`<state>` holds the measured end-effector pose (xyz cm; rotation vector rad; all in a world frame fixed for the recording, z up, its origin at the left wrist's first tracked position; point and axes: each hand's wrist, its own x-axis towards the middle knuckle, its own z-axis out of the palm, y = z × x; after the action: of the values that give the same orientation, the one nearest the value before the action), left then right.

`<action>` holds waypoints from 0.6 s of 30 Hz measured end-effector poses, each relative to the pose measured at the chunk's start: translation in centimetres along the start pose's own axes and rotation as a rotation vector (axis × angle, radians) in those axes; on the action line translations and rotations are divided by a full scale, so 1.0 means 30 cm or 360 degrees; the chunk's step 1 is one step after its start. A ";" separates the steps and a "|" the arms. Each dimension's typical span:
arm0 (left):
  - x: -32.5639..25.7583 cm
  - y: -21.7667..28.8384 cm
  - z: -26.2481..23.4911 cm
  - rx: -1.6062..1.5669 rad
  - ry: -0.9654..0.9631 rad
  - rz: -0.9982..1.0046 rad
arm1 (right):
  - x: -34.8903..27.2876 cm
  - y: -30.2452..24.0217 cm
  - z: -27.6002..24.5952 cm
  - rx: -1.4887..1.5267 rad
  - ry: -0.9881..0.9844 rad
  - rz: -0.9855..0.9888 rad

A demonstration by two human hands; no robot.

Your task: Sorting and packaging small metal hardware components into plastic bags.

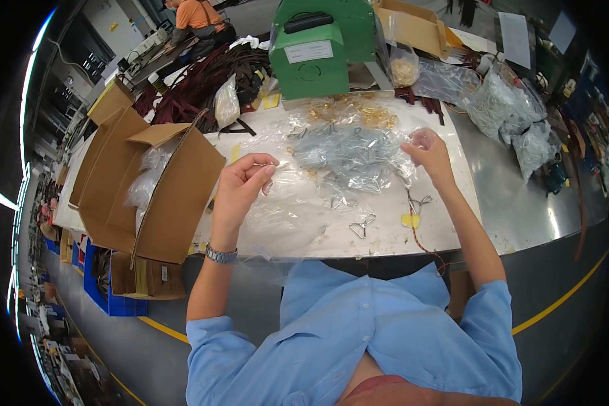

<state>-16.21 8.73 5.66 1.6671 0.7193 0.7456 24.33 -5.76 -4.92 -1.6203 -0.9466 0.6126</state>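
A clear plastic bag [298,203] lies spread over the white work surface. Bent silver wire pieces [348,159] are heaped on or inside the film; I cannot tell which. My left hand [240,193], with a metal watch on its wrist, pinches the film at the left. At the heap's right side, my right hand [432,154] has its thumb and fingers closed on crumpled clear film. A triangular wire piece [363,226] lies loose nearer me. Another wire piece [419,201] rests by a yellow paper scrap [410,220] and a thin dark-red cord [415,233].
Behind the heap are gold-coloured metal pieces [355,110] and a green machine [311,61]. An opened cardboard box [183,196] stands at the left. Dark straps [183,88] pile up at the back left. Filled clear bags [504,105] lie at the right. A person in orange [197,15] works farther away.
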 end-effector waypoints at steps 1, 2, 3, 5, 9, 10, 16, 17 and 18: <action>-0.007 0.011 -0.001 0.0022 0.0004 0.0039 | 0.010 -0.007 0.005 0.0010 -0.0028 -0.0014; -0.013 0.020 -0.001 0.0045 0.0007 0.0079 | 0.020 -0.014 0.009 -0.0194 0.0056 -0.0116; -0.018 0.018 -0.003 0.0056 0.0034 0.0081 | 0.030 -0.021 0.014 -0.0396 0.0145 -0.0221; -0.017 0.006 0.002 -0.0043 -0.0011 0.0168 | -0.007 -0.092 0.032 -0.0831 0.0265 -0.0497; -0.046 0.085 0.031 -0.0036 0.0003 0.0023 | -0.194 -0.344 0.178 -0.0849 0.0291 -0.1250; -0.049 0.090 0.038 -0.0040 0.0003 0.0027 | -0.253 -0.387 0.224 -0.0514 0.0015 -0.1076; -0.059 0.098 0.076 0.0015 -0.0009 0.0224 | -0.331 -0.406 0.420 0.0492 -0.1026 -0.0184; -0.059 0.087 0.073 0.0062 -0.0032 0.0268 | -0.335 -0.402 0.425 0.0488 -0.1030 -0.0189; -0.060 0.082 0.069 0.0109 -0.0054 0.0312 | -0.343 -0.400 0.428 0.0441 -0.1032 -0.0242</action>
<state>-15.50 5.62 7.48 1.8268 0.5684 0.8358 5.34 -6.44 2.41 -1.0976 -1.3661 1.1429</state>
